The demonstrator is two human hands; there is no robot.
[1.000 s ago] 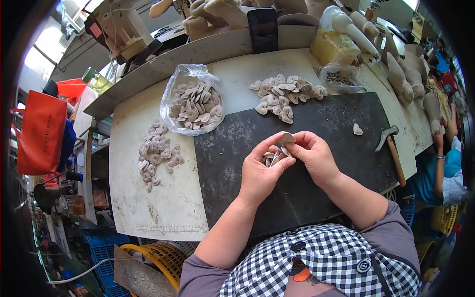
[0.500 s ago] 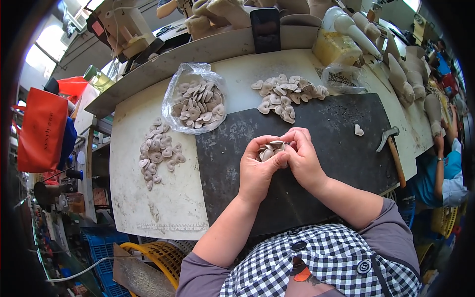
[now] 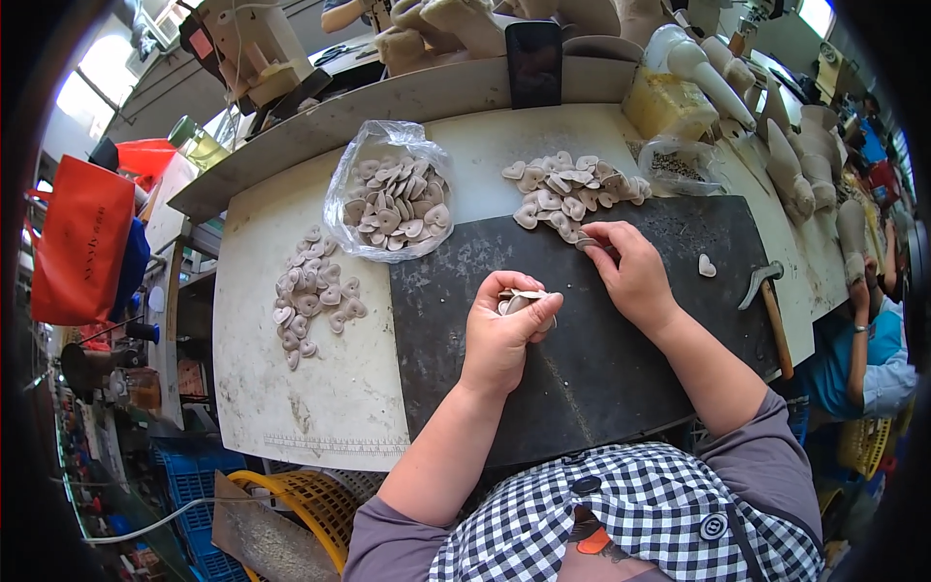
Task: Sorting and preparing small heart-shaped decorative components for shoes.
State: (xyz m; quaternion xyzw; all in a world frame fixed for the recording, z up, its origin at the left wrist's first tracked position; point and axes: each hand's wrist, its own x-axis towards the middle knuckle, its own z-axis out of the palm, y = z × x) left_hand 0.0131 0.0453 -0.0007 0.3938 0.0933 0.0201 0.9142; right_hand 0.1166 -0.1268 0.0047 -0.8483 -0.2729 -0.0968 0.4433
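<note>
My left hand [image 3: 495,339] is closed around several grey-beige heart-shaped pieces [image 3: 521,299] above the black mat [image 3: 446,388]. Farther up and to the right, my right hand [image 3: 635,276] reaches the near edge of a heap of the same heart-shaped pieces [image 3: 562,184]. Its thumb and forefinger pinch one heart-shaped piece [image 3: 586,242] there. More hearts fill a clear plastic bag [image 3: 338,209] left of the mat's far corner. Another loose pile of hearts [image 3: 308,296] lies on the white board at the left. One paler heart [image 3: 707,265] rests alone on the mat's right side.
A hammer [image 3: 774,315] with a wooden handle lies at the mat's right edge. Behind stand a bag of small bits [image 3: 684,175], a yellowish block [image 3: 669,105] and a dark phone [image 3: 534,63] against the raised rim [image 3: 427,87]. A co-worker's arm [image 3: 859,335] shows far right.
My right hand has left my left hand and moved away to the far heap, where it pinches a heart-shaped piece. My left hand keeps its handful in nearly the same place.
</note>
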